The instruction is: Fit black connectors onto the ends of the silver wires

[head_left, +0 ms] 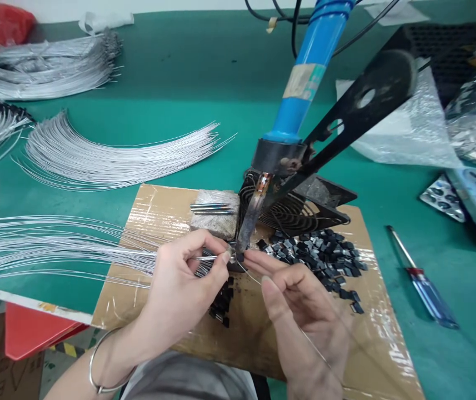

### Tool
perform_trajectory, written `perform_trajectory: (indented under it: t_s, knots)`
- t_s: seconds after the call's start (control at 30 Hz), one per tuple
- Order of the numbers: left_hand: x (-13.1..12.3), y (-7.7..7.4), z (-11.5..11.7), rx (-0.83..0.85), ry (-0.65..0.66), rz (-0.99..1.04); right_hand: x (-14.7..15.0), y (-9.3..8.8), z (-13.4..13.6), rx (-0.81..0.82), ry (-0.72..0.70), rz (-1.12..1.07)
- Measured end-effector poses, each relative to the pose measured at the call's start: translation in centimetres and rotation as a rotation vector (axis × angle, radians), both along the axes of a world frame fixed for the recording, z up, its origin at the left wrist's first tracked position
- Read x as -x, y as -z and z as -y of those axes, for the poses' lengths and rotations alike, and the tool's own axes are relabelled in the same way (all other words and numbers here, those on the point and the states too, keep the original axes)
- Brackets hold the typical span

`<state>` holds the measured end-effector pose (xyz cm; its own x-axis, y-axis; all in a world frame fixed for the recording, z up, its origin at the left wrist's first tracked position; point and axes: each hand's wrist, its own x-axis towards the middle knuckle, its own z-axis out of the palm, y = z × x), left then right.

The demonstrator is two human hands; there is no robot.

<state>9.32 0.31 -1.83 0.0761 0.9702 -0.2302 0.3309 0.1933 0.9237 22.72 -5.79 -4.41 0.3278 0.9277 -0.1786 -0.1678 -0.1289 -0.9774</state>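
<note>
My left hand [188, 289] pinches a thin grey wire [206, 258] close to its end, right under the soldering iron's tip. The blue-handled soldering iron [300, 83] is held in a black metal stand [346, 119], its hot end [251, 219] pointing down. With thumb and fingers, my right hand [300, 311] holds a strand of solder wire [249, 272] that runs up to the tip and trails out below the palm. The right fingertips also lie close to a small black connector at the tip; whether they touch it is unclear.
Small black connectors [325, 258] are heaped on the cardboard [258, 333], right of the iron. Behind it stands a black fan [296, 208]. Bundled wires [125, 155] lie at the left, a screwdriver [425, 286] at the right. A worn block [215, 219] carries metal rods.
</note>
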Motion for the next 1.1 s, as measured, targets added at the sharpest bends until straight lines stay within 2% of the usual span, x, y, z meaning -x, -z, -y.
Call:
perform_trajectory:
  t_s: [0.5, 0.77, 1.1]
  knots:
    - [-0.2, 0.0, -0.2, -0.002, 0.012, -0.012, 0.0, 0.8, -0.1, -0.039, 0.018, 0.005]
    - [-0.1, -0.2, -0.2, -0.001, 0.005, -0.001, 0.3, 0.1, -0.1, 0.004, 0.028, 0.004]
    - [0.0, 0.1, -0.2, 0.006, -0.004, -0.029, -0.2, 1.4, 0.0, -0.072, -0.008, 0.028]
